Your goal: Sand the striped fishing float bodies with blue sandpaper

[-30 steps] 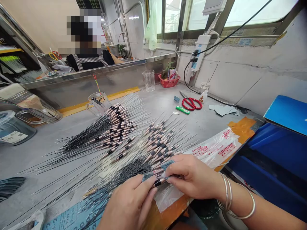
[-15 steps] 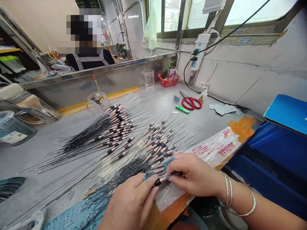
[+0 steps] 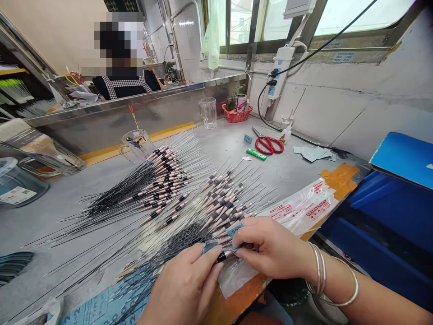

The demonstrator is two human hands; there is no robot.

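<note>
A fishing float (image 3: 222,257) with a dark glossy band lies between my two hands, above the near edge of the table. My left hand (image 3: 184,280) pinches it between thumb and fingers, and a small scrap of blue-grey sandpaper (image 3: 210,246) sticks up from that grip. On the other side, my right hand (image 3: 270,248) is closed around a folded blue-grey sandpaper strip (image 3: 235,230) at the float's body. Its fingers partly hide the float. Just beyond my hands lies a bundle of pinkish floats with dark bands (image 3: 225,203).
Another float bundle (image 3: 165,176) lies further left. Red-handled scissors (image 3: 269,145), a green lighter-like item (image 3: 256,154) and glass mugs (image 3: 208,113) stand farther back. A printed plastic bag (image 3: 304,203) lies at right. Someone sits beyond the metal partition (image 3: 162,108).
The view has shifted very slightly. Both hands keep their grips, with only a tiny movement of the right hand's sandpaper beside the float.
</note>
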